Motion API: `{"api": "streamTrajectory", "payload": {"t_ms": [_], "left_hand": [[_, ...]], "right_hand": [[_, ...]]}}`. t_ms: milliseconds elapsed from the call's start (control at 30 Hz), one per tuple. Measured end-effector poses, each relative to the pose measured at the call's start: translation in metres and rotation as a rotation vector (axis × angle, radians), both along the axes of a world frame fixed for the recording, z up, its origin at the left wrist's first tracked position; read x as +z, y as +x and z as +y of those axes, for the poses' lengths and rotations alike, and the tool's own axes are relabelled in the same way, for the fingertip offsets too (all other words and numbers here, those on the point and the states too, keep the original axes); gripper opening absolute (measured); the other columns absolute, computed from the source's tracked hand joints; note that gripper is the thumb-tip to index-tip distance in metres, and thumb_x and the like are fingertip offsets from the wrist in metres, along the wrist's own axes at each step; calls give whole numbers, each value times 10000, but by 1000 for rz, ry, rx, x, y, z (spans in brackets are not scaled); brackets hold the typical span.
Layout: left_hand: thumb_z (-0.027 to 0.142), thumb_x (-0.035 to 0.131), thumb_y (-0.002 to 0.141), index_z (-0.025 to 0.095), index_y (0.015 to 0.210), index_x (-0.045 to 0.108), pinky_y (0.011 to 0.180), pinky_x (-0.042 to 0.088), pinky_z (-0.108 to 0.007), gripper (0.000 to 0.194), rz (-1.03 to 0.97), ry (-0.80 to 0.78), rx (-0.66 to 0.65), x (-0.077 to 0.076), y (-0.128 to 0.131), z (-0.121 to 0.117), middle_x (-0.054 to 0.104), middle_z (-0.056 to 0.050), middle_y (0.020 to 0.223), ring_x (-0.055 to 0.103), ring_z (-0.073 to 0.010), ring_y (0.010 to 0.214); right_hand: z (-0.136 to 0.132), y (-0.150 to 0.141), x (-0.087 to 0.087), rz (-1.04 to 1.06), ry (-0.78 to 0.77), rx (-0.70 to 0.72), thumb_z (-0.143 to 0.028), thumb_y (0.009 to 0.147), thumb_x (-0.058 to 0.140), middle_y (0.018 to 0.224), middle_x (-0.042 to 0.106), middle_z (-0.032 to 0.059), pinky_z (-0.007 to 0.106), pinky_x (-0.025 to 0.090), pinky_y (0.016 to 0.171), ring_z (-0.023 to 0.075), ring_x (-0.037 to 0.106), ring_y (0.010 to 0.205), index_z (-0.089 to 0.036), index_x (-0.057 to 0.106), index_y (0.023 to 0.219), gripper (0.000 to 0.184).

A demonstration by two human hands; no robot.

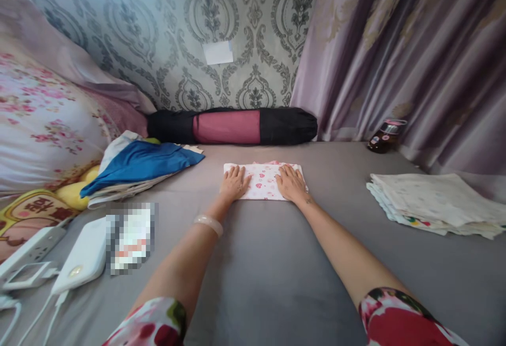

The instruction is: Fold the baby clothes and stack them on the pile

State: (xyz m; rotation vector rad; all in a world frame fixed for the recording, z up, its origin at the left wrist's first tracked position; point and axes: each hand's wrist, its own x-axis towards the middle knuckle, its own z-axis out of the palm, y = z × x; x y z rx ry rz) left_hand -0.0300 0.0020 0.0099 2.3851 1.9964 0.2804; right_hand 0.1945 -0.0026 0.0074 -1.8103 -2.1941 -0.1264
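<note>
A folded white cloth (261, 181) with pink and red hearts lies flat on the grey sheet (269, 262), straight in front of me. On its left end rests my left hand (235, 183), palm down with the fingers spread. My right hand (291, 181) lies the same way on the cloth's right end. Both hands are open and press on top of the fabric rather than grasp it. A bit of pink fabric shows along the far edge of the cloth. Between the hands its printed middle is in plain sight.
Folded pale cloths (430, 198) are stacked at the right, a dark jar (386, 135) behind them. Blue and white cloths (148, 164) lie left. A black and pink roll (233, 126) lines the wall. Nearer left are a white power bank (85, 254) and a power strip (35, 248).
</note>
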Motion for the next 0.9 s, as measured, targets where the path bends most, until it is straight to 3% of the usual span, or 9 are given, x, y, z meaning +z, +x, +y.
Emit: {"api": "streamTrajectory", "payload": {"t_ms": [233,367,667,900], "left_hand": [[493,241,967,154,1410,374,1122,243,-464,573,-7,-9,10,6,3,0,373,-147,1491,281,-297,1396],[461,245,975,148,1353,433,1120,244,-470,525,-15,70,25,5,17,-1,453,-159,1420,338,-278,1359],[476,248,968,127,1411,402,1146,201,-487,585,-17,40,3,-6,29,-4,323,-164,1526,269,-310,1411],[477,250,964,133,1419,397,1147,204,-488,589,-11,26,16,-3,31,-5,316,-154,1533,260,-304,1418]], "right_hand": [[0,-4,10,-6,-83,-30,-320,974,299,1483,395,151,462,183,1133,269,297,1385,-94,456,1380,490],[-1,-20,15,4,-76,-25,-327,971,302,1500,355,181,507,158,1131,292,280,1394,-92,430,1402,507],[-5,-40,-3,28,-12,8,-350,979,289,1505,364,148,485,129,1134,268,294,1389,-145,413,1424,505],[-7,-41,-1,30,-13,2,-341,975,294,1505,365,148,474,117,1137,260,299,1389,-144,414,1426,506]]}}
